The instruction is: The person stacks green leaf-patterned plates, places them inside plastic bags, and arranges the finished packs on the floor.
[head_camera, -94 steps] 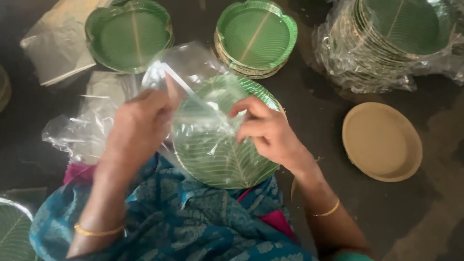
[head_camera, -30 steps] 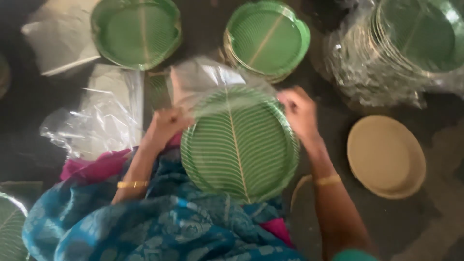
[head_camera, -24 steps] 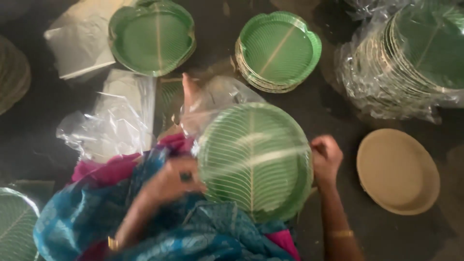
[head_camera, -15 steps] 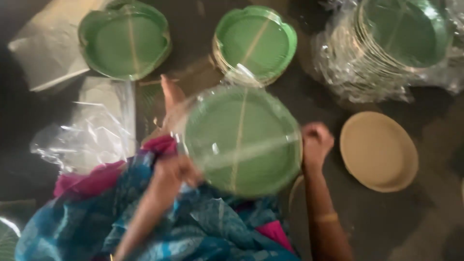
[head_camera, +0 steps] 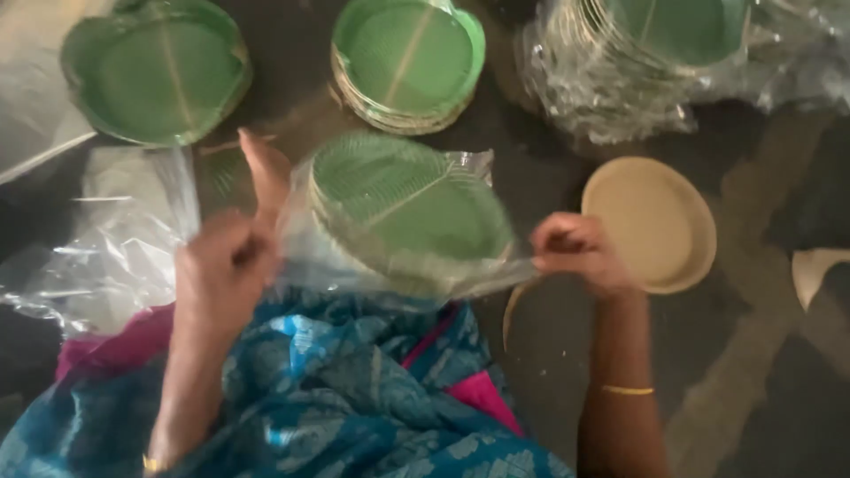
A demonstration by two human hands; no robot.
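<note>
Left hand: grip closed on the left edge of the clear plastic bag, one finger pointing up.
Right hand: fingers pinched together on the bag's right edge — pulling it taut.
Leaf-pattern plates: a small green stack, tilted, held above the lap and already sitting inside the bag.
Progress: stack appears bagged; the bag's mouth looks unsealed, so closing seems left.
Floor: dark, carrying everything around.
Loose stacks: two green piles beyond the hands, unwrapped.
Wrapped bundle: top right, in plastic.
Beige plate: just beside the right hand.
Spare bags: crumpled at left.
</note>
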